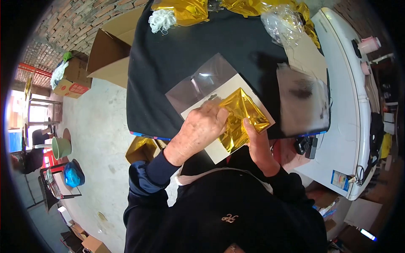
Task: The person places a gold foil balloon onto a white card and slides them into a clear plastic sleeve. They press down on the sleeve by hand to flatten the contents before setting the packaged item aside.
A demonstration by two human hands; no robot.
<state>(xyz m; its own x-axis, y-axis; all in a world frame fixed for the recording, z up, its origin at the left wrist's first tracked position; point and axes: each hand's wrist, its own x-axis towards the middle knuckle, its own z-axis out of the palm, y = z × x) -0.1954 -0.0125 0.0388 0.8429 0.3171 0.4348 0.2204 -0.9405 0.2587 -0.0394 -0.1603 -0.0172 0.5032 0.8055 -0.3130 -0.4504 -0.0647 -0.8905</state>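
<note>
A folded gold foil sheet [244, 111] lies on a white backing card [217, 154] with a hang hole near its top. A clear plastic sleeve [204, 76] reaches out beyond the card's far edge. My left hand [201, 126] rests over the card, its fingertips pinched at the foil's left side; what exactly they grip is hidden. From the right, my right hand [259, 147] holds card and foil, thumb on top of the gold and the other fingers mostly out of sight underneath. All this is above the near edge of a black-covered table [168, 55].
A stack of clear sleeves [303, 101] lies at the table's right. Gold foil packs [190, 12], white string [161, 21] and crumpled clear plastic [282, 24] line the far edge. A white appliance [337, 126] stands right; cardboard boxes [112, 55] stand left.
</note>
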